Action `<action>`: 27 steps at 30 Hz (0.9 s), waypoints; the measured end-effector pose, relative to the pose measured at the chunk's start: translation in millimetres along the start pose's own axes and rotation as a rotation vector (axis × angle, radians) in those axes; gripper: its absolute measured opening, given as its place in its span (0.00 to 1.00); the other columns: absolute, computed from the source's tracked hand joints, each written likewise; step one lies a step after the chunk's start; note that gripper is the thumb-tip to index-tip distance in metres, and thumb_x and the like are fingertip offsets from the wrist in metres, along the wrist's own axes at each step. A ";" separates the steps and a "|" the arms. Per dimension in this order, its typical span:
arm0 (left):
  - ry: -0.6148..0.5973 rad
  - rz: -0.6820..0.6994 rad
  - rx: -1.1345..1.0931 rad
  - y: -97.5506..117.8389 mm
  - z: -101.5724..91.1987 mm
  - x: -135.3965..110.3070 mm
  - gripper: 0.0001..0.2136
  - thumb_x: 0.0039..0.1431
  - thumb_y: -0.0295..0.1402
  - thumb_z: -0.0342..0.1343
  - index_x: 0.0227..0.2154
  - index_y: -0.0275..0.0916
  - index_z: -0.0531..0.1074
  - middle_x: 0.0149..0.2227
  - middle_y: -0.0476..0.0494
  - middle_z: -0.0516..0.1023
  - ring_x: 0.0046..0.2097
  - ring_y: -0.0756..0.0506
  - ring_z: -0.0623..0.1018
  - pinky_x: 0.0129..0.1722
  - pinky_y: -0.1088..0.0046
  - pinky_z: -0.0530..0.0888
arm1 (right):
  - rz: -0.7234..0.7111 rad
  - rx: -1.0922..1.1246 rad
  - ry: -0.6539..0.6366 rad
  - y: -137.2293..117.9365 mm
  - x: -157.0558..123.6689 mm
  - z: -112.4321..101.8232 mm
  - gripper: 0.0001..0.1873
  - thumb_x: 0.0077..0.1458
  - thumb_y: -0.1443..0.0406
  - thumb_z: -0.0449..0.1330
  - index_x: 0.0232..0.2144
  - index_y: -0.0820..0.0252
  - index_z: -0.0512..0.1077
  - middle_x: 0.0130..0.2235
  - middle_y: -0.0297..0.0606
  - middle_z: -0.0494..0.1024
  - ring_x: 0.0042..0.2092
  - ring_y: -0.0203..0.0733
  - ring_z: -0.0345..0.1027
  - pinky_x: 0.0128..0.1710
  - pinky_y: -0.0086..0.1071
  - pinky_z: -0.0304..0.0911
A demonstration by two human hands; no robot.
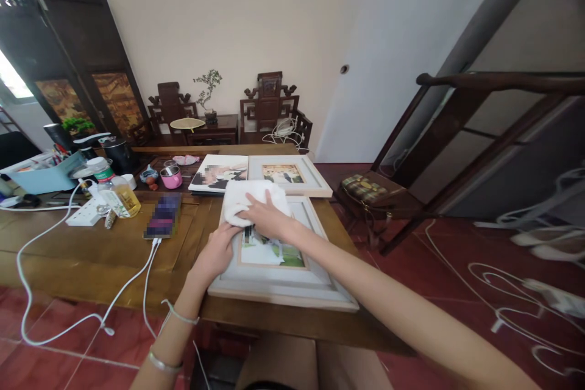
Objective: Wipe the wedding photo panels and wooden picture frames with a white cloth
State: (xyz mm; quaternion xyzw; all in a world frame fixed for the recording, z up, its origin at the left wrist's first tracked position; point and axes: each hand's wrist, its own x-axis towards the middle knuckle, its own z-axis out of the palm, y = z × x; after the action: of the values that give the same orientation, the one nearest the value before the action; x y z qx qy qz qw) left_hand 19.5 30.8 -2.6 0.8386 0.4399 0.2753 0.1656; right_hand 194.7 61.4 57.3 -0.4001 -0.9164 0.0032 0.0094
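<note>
A cloth (253,189) is covering the far-left part of a frame (274,283)
On the surface (105,256), a phone (163,217) is lying left of the frame; the left hand (222,250) is resting at the cloth's near-left edge, though whether its fingers are gripping I cannot tell; the cloth is looking soft, light and easy to fold, best taken by its edges; the right hand (265,216) is lying open over it, fingers spreading; the frame is lying flat near the surface's right end, seeming stiff, its face perhaps slick and fragile, so its side rims are probably offering the safer hold
</note>
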 end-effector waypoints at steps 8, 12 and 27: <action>0.048 -0.042 -0.035 -6.7 6.4 -5.1 0.26 0.51 0.15 0.40 0.52 0.38 0.66 0.59 0.40 0.63 0.61 0.44 0.61 0.60 0.57 0.58 | 0.260 0.008 -0.107 49.9 -64.9 -8.8 0.41 0.37 0.85 0.42 0.52 0.59 0.67 0.52 0.48 0.71 0.63 0.54 0.40 0.53 0.69 0.35; 0.036 -0.055 0.005 -6.5 6.4 -3.7 0.26 0.53 0.16 0.39 0.55 0.36 0.62 0.60 0.39 0.61 0.61 0.45 0.60 0.61 0.57 0.58 | 0.241 -0.033 -0.080 45.5 -99.1 -4.3 0.39 0.34 0.85 0.42 0.49 0.63 0.69 0.51 0.50 0.71 0.63 0.53 0.41 0.55 0.63 0.38; 0.046 -0.035 0.038 -9.4 8.9 -2.6 0.25 0.53 0.17 0.40 0.55 0.35 0.62 0.59 0.39 0.62 0.61 0.45 0.61 0.60 0.57 0.58 | 0.197 -0.228 0.191 74.2 -94.6 1.9 0.35 0.37 0.85 0.45 0.48 0.63 0.69 0.60 0.49 0.59 0.62 0.56 0.45 0.56 0.54 0.47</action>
State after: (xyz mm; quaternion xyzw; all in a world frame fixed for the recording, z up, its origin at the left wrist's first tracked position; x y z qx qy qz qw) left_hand 17.7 33.5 -15.3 0.8273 0.4633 0.2832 0.1441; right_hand 313.4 42.4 53.0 -0.4849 -0.8622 -0.1376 0.0507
